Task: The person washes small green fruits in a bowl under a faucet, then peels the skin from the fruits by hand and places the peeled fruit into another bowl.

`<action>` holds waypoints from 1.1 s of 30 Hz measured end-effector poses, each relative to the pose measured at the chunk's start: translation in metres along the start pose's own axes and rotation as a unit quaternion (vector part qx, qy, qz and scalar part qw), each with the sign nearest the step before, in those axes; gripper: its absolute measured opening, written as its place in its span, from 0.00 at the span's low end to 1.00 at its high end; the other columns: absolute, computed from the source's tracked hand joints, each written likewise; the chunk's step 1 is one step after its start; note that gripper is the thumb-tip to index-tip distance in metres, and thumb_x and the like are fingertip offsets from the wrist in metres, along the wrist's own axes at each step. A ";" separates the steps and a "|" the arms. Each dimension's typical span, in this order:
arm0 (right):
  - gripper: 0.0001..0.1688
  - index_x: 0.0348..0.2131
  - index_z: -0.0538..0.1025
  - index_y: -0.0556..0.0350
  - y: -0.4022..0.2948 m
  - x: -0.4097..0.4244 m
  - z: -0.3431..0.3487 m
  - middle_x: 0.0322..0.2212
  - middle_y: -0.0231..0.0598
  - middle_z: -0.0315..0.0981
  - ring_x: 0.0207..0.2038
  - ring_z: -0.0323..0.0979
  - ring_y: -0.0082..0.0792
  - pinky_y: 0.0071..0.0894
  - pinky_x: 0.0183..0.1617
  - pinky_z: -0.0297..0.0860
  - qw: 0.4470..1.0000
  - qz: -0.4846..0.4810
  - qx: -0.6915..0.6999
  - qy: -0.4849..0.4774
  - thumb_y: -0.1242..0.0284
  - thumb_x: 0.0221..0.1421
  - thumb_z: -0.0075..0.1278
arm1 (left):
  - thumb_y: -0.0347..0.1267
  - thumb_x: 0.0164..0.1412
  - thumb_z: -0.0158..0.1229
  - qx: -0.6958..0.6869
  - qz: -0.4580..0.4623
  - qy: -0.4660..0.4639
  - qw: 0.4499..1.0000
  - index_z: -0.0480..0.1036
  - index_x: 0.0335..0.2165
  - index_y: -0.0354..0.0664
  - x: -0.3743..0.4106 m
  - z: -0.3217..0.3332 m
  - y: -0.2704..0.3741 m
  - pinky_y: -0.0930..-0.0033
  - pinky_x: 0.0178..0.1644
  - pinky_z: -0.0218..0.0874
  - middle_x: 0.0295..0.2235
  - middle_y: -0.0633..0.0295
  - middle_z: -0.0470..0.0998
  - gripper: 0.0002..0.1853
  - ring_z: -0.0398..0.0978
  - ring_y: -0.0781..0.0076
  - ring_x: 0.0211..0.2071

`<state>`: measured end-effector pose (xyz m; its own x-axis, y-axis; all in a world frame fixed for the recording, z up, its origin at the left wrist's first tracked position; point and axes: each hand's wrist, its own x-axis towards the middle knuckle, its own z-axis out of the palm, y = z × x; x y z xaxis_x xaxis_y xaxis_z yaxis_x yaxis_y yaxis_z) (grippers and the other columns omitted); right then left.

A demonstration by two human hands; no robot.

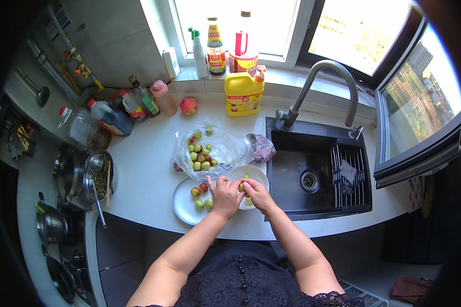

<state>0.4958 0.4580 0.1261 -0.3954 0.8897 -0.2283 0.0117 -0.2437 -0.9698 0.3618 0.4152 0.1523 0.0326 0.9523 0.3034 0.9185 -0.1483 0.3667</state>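
Observation:
Over a white bowl (259, 175), my right hand (258, 193) grips a small green jujube (241, 187) between thumb and fingers. The fingertips of my left hand (226, 196) meet the same fruit from the other side. Pale green fruit or pieces (247, 200) lie in the bowl. To its left, a white plate (182, 201) bears several green and reddish jujubes (195, 192), partly behind my left hand. Behind both dishes lies an opened clear plastic bag (230, 144) with many more jujubes (205, 165) inside.
A black sink (292, 165) with a faucet (311, 76) and a drying rack (353, 180) is at the right. Behind stand a yellow jug (244, 96), an apple (188, 106) and a pink-capped bottle (164, 98). Pots (52, 226) and a steel bowl with a strainer (94, 165) are at left.

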 end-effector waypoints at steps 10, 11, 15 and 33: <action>0.18 0.31 0.73 0.60 -0.001 0.002 0.002 0.20 0.38 0.67 0.23 0.69 0.29 0.29 0.28 0.67 0.975 0.170 0.061 0.128 0.61 0.56 0.47 | 0.39 0.41 0.64 -0.070 -0.021 0.013 0.997 0.75 0.34 0.45 -0.012 -0.012 0.009 0.32 0.56 0.34 0.32 0.63 0.75 0.18 0.63 0.61 0.46; 0.17 0.31 0.73 0.60 0.009 0.005 -0.002 0.21 0.40 0.68 0.24 0.70 0.32 0.30 0.29 0.67 0.982 0.061 -0.097 0.151 0.62 0.54 0.49 | 0.39 0.41 0.64 -0.058 -0.026 0.003 0.998 0.75 0.34 0.45 -0.014 -0.010 0.006 0.31 0.56 0.34 0.33 0.63 0.75 0.18 0.63 0.60 0.47; 0.13 0.32 0.72 0.59 0.012 0.007 -0.002 0.32 0.51 0.69 0.32 0.72 0.51 0.44 0.36 0.69 0.861 -0.065 -0.498 0.081 0.72 0.44 0.54 | 0.37 0.41 0.64 -0.012 -0.039 -0.037 0.998 0.76 0.33 0.45 -0.019 -0.003 -0.008 0.29 0.55 0.35 0.36 0.63 0.75 0.16 0.62 0.56 0.48; 0.14 0.38 0.70 0.59 0.006 0.016 -0.001 0.30 0.46 0.72 0.26 0.71 0.42 0.40 0.32 0.68 0.984 0.091 -0.139 0.063 0.68 0.55 0.47 | 0.37 0.43 0.61 -0.034 -0.039 -0.014 0.999 0.76 0.31 0.49 -0.023 0.000 -0.015 0.29 0.57 0.32 0.36 0.68 0.74 0.12 0.60 0.59 0.51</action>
<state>0.4902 0.4711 0.1164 -0.2468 0.8857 -0.3932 0.3292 -0.3049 -0.8936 0.3474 0.3954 0.1400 -0.0273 0.9685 0.2476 0.8899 -0.0893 0.4474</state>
